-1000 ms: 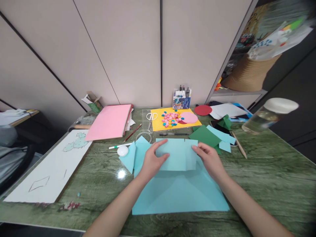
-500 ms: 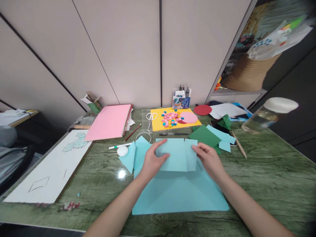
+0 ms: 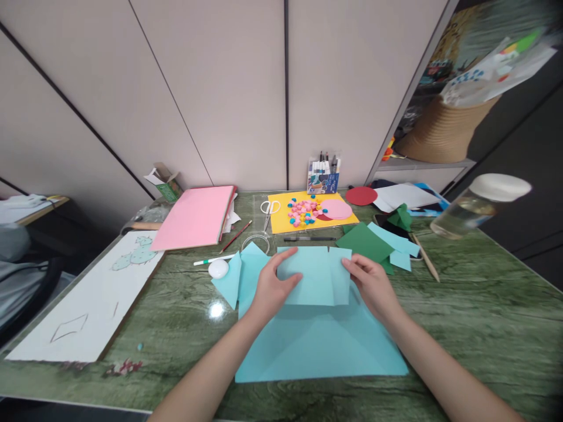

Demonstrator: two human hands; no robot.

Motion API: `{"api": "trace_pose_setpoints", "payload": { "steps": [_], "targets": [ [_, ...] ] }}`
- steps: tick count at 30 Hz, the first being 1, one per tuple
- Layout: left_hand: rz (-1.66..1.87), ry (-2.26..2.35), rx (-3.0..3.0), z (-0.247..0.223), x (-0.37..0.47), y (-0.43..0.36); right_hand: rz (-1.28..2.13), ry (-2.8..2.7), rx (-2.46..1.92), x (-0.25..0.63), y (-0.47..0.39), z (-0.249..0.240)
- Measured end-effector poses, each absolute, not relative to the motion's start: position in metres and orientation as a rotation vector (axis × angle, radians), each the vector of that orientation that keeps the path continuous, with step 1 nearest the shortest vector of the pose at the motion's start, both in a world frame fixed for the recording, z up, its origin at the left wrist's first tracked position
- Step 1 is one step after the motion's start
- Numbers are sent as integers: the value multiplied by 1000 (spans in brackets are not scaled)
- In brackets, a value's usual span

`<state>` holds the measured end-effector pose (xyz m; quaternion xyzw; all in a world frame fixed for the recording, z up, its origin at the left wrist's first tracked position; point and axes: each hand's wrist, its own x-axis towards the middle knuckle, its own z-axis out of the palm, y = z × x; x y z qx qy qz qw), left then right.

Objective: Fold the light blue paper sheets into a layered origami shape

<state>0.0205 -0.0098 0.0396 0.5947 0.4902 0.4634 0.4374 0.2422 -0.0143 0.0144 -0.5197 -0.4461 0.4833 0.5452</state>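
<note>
Between my hands is a small light-blue sheet of paper [image 3: 310,278], creased near its right side and with a short dark slit at its top edge. My left hand [image 3: 273,287] grips its left edge, thumb and fingers curved around it. At the right edge, my right hand [image 3: 372,281] pinches the paper between thumb and fingertips. Below it lies a larger light-blue sheet [image 3: 321,351] flat on the table. A folded light-blue piece [image 3: 229,281] rests to the left, with a white egg-shaped object [image 3: 219,269] on it.
Several pink, blue and yellow bits lie on yellow paper [image 3: 281,220] beside white scissors [image 3: 270,208]. Green paper [image 3: 365,241] and a pencil [image 3: 426,258] are at right, near a clear bottle [image 3: 472,208]. A pink folder [image 3: 197,217] and a cactus drawing [image 3: 97,293] lie left.
My hands and the small sheet stay almost exactly where they were. At the far left edge, a dark grey shape has come into view above the chair.
</note>
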Motion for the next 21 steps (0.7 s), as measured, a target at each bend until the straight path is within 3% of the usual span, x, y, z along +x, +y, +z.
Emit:
{"api": "trace_pose_setpoints", "payload": {
  "steps": [21],
  "targets": [
    [1143,1242,1495,38,22,-11,1124,-1020,-1242,239,-14,14]
  ]
}}
